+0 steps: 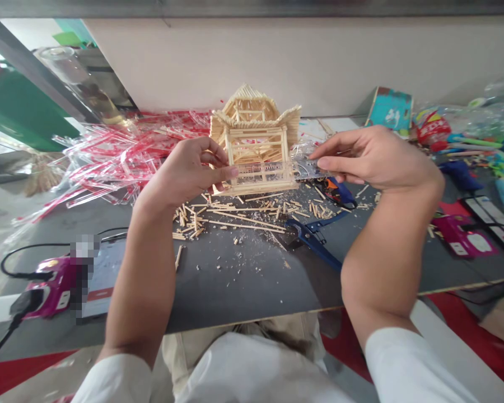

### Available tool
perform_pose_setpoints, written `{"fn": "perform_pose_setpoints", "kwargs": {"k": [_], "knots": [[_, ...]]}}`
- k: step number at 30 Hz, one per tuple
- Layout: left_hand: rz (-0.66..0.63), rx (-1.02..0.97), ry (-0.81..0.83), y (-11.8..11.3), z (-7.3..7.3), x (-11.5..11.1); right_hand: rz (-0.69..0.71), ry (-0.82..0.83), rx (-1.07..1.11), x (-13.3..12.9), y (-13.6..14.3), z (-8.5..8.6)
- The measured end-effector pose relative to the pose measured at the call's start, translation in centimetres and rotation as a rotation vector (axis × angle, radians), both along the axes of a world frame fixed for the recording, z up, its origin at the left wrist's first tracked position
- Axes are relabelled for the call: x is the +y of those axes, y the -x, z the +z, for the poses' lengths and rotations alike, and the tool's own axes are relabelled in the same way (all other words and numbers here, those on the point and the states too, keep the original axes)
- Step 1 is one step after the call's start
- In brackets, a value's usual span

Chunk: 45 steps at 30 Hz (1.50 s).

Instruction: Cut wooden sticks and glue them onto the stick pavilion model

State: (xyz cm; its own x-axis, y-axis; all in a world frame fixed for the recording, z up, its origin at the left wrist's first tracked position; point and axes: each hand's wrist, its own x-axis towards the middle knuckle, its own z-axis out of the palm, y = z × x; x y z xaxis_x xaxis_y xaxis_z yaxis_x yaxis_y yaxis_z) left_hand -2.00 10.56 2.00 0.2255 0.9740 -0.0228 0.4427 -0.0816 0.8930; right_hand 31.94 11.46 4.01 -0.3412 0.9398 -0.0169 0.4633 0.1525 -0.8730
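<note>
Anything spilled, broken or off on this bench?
Nothing looks damaged. Short wooden stick offcuts and sawdust are scattered over the dark grey board, in front of the intact stick-built model house, around blue-handled pliers.

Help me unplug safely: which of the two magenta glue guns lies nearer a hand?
The magenta glue gun at the dark board's right edge, close below the right hand; the other lies far left.
</note>
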Motion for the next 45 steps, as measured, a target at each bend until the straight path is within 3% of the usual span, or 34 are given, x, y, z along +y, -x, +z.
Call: {"fn": "perform_pose_setpoints", "kwargs": {"k": [45], "knots": [[-0.057,-0.017,0.034,0.51,0.23,0.12,0.002,0.0,-0.015,0.21,-0.33,-0.38]]}}
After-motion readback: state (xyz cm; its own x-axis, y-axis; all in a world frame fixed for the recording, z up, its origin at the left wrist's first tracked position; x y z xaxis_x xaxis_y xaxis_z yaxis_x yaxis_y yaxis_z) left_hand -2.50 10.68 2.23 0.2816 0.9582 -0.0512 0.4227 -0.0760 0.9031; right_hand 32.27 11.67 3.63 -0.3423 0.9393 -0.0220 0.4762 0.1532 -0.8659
